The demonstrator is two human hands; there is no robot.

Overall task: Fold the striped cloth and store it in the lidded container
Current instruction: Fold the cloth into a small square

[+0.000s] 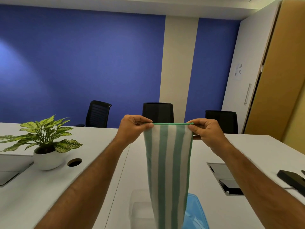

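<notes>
The green-and-white striped cloth (168, 162) hangs straight down in the air above the white table. My left hand (133, 128) pinches its top left corner and my right hand (206, 134) pinches its top right corner, so the green top hem is stretched level between them. Behind the cloth's lower end stands a clear plastic container (140, 209), partly hidden. A blue lid (196, 214) lies beside it to the right, also partly hidden by the cloth.
A potted plant (46, 146) in a white bowl stands on the left of the table (82, 187), next to a round cable hole (74, 162). A cable box (224, 177) and a black device (292, 179) lie on the right. Three black chairs stand behind the table.
</notes>
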